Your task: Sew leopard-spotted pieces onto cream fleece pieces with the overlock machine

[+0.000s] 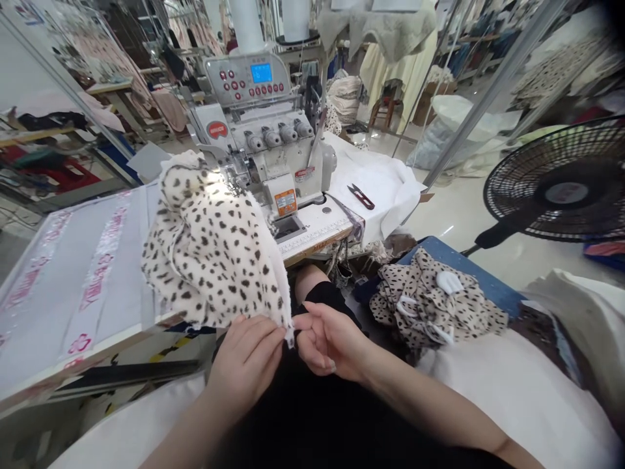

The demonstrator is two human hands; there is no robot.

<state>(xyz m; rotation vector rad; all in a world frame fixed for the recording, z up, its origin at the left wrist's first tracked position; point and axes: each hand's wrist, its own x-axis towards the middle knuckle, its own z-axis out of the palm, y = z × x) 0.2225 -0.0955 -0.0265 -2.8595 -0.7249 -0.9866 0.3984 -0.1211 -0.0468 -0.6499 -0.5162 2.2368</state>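
Observation:
A cream fleece fabric piece with dark spots (219, 254) drapes from the overlock sewing machine (273, 143) over the table's front edge. My left hand (247, 358) is closed on its lower edge, fingers curled over the cloth. Close beside it, my right hand (327, 339) pinches the fabric's lower corner between thumb and forefinger, the other fingers curled in. The machine's lamp lights the fabric's upper part near the needle area, where the cloth hides the presser foot.
Dark thread snips (361, 197) lie on white cloth (381, 176) right of the machine. Spotted fabric pieces with white parts (439, 293) sit on a blue stool (469, 277). A black fan (556, 189) stands at right. The table (92, 267) extends left under a clear cover.

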